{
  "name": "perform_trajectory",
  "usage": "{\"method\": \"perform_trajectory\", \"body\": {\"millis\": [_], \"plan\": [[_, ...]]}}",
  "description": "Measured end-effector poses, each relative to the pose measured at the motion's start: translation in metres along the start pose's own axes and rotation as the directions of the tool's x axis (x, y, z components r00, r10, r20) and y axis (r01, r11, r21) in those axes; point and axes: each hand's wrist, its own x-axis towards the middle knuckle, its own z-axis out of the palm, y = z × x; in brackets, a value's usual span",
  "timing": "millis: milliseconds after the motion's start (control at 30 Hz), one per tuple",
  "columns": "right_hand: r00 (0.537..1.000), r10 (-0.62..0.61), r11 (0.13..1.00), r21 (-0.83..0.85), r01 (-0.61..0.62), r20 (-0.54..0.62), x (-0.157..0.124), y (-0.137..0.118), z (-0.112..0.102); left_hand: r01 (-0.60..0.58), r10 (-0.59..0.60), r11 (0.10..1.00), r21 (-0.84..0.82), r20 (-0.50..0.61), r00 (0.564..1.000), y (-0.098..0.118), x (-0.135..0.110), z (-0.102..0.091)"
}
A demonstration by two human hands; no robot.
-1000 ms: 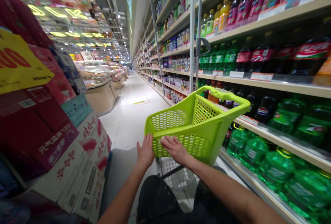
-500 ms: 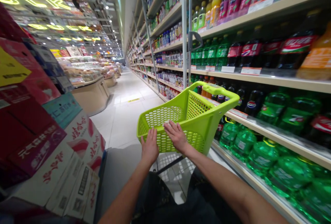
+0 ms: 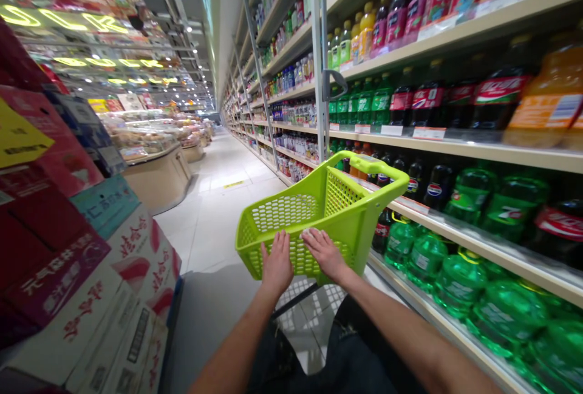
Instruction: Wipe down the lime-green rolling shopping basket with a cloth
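Note:
A lime-green plastic shopping basket on a wheeled frame stands in front of me in a supermarket aisle, and nothing shows inside it. My left hand lies flat with fingers stretched out against the basket's near mesh wall. My right hand rests beside it on the near rim, fingers extended, palm down. Neither hand grips anything. The two hands are close together, nearly touching.
Shelves of soda bottles run along the right, with large green bottles low down. Stacked red and white cartons stand on the left. A curved counter sits further back left. The tiled aisle floor stretches ahead.
The basket has shifted left in view and my hands have moved closer together on its near side. The view has swung slightly right along the shelves.

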Motion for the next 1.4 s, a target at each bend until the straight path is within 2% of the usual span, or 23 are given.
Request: {"method": "perform_trajectory", "body": {"millis": [133, 300, 500, 700, 900, 967, 1100, 1167, 1300, 1400], "plan": [[0.999, -0.037, 0.999, 0.009, 0.037, 0.028, -0.017, 0.002, -0.006, 0.005, -0.005, 1.000, 0.004, -0.001, 1.000, 0.002, 0.003, -0.001], [0.993, 0.117, 0.992, -0.039, -0.118, -0.032, 0.001, 0.024, -0.019, -0.045, 0.045, 0.999, -0.002, -0.025, 0.999, 0.014, 0.009, -0.005], [0.998, -0.001, 0.999, -0.051, 0.004, 0.058, -0.036, 0.028, -0.011, -0.037, 0.037, 0.999, 0.015, 0.016, 0.999, 0.020, 0.011, -0.007], [0.986, 0.156, 0.984, -0.070, -0.161, -0.066, -0.004, 0.049, -0.029, -0.081, 0.081, 0.997, 0.007, -0.028, 0.996, 0.033, 0.019, -0.010], [0.999, 0.039, 0.997, -0.073, -0.037, 0.035, -0.043, 0.047, -0.022, -0.080, 0.080, 0.997, -0.007, -0.009, 0.997, 0.036, 0.021, -0.011], [0.997, 0.078, 0.993, -0.085, -0.077, 0.005, -0.036, 0.055, -0.031, -0.091, 0.091, 0.996, -0.009, -0.034, 0.995, 0.039, 0.023, -0.014], [0.964, 0.237, 0.959, -0.131, -0.252, -0.118, -0.013, 0.077, -0.048, -0.114, 0.113, 0.993, -0.024, -0.030, 0.993, 0.049, 0.028, -0.018], [0.973, 0.217, 0.964, -0.140, -0.227, -0.082, -0.022, 0.079, -0.048, -0.111, 0.111, 0.993, -0.028, -0.003, 0.994, 0.051, 0.029, -0.018], [0.995, 0.083, 0.991, -0.105, -0.077, 0.053, -0.052, 0.073, -0.047, -0.119, 0.119, 0.993, -0.020, -0.004, 0.993, 0.049, 0.029, -0.016], [0.985, 0.172, 0.977, -0.123, -0.172, -0.017, -0.041, 0.087, -0.063, -0.120, 0.119, 0.992, -0.033, -0.029, 0.992, 0.051, 0.031, -0.017]]}}
